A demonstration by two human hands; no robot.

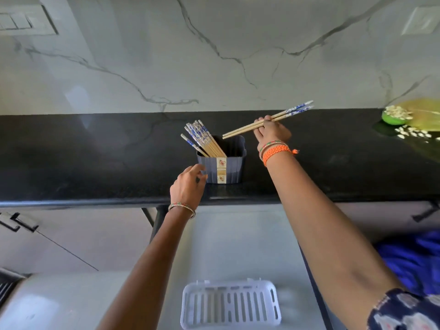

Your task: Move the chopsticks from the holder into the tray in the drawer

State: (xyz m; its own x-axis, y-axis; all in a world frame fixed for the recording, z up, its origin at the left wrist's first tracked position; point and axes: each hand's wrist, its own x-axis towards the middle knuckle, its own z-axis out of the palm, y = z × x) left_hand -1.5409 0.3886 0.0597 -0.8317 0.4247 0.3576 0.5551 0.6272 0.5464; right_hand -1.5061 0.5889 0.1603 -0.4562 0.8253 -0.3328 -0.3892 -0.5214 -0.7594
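A dark blue ribbed holder (232,166) stands on the black counter, with several wooden chopsticks (202,139) with blue-and-white tops leaning to its left side. My right hand (271,132) is just right of the holder and above it, shut on a pair of chopsticks (285,114) held nearly level, patterned ends pointing right. My left hand (188,184) touches the holder's lower left side with loosely curled fingers. A white slotted plastic tray (229,303) lies in the open drawer below the counter and has nothing in it.
The black counter (95,163) runs across the view under a marble wall. A green bowl of pale seeds (396,115) sits at the far right, with seeds spilled beside it. The open drawer (238,246) is grey inside. Blue cloth (414,260) hangs at the lower right.
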